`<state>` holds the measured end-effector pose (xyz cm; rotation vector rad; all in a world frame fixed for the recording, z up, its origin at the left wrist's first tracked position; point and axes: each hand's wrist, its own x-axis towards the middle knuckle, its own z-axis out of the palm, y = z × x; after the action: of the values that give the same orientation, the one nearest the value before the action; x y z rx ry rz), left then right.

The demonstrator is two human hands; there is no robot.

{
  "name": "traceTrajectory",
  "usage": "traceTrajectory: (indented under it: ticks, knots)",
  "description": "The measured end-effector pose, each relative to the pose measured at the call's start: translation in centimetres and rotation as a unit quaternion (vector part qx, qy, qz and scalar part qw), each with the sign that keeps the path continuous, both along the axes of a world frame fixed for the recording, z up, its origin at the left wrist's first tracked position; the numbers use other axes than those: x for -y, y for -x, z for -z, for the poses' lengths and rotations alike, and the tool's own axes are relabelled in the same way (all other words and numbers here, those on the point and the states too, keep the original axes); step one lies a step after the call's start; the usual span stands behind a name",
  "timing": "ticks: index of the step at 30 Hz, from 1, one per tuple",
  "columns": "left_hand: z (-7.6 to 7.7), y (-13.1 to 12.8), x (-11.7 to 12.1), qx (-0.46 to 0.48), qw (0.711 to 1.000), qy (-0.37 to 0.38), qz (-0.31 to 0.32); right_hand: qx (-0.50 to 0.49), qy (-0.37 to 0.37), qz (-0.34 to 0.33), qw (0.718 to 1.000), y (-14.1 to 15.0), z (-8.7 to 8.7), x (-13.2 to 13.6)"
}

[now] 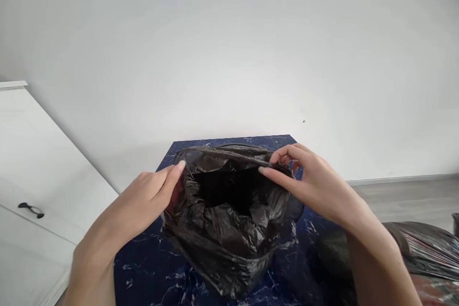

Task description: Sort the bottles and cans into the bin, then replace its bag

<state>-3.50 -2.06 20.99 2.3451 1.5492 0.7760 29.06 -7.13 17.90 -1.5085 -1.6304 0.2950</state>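
A black plastic trash bag (236,229) stands on the blue marbled tabletop (143,263), its mouth spread wide and its inside dark. On the left side of the mouth, my left hand (154,191) grips the rim, thumb on top and the other fingers hidden behind the plastic. My right hand (308,177) pinches the far right part of the rim between thumb and fingers. Whatever lies inside the bag cannot be made out.
To the left is a white cabinet (43,153) with a black handle (31,210). A white wall (229,57) rises behind the table. At the lower right, a filled dark plastic bag (426,244) sits near the grey floor (401,196).
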Motion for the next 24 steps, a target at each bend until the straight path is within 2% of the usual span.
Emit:
traceTrajectory:
  ticks: [3, 5, 9, 12, 15, 18, 21, 24]
  knots:
    - [0.0, -0.7, -0.2, -0.045, 0.999, 0.005, -0.019, -0.035, -0.015, 0.027, 0.999, -0.1, 0.4, -1.0]
    - [0.1, -1.3, -0.4, -0.029, 0.999, 0.004, -0.024, -0.072, -0.029, 0.038, 0.996, -0.2, 1.0, -2.0]
    - [0.9, -2.4, -1.0, 0.051, 0.996, 0.068, -0.005, -0.152, -0.044, 0.048, 0.986, -0.4, 2.7, -4.3]
    - [1.9, -3.0, -2.0, 0.133, 0.983, 0.125, 0.001, -0.2, -0.046, 0.041, 0.978, -0.6, 4.0, -5.6]
    - [2.6, -3.3, -3.1, 0.203, 0.965, 0.162, -0.03, -0.214, -0.044, 0.038, 0.975, -0.8, 4.7, -6.2]
    - [3.0, -3.4, -4.1, 0.263, 0.945, 0.19, -0.033, -0.206, -0.043, 0.049, 0.976, -0.9, 4.9, -6.4]
    - [3.7, -3.1, -5.2, 0.289, 0.938, 0.188, -0.035, -0.21, -0.01, 0.068, 0.975, -0.9, 5.2, -6.7]
    - [4.8, -2.7, -6.6, 0.236, 0.961, 0.122, -0.069, -0.203, 0.044, 0.063, 0.976, -0.9, 5.8, -7.1]
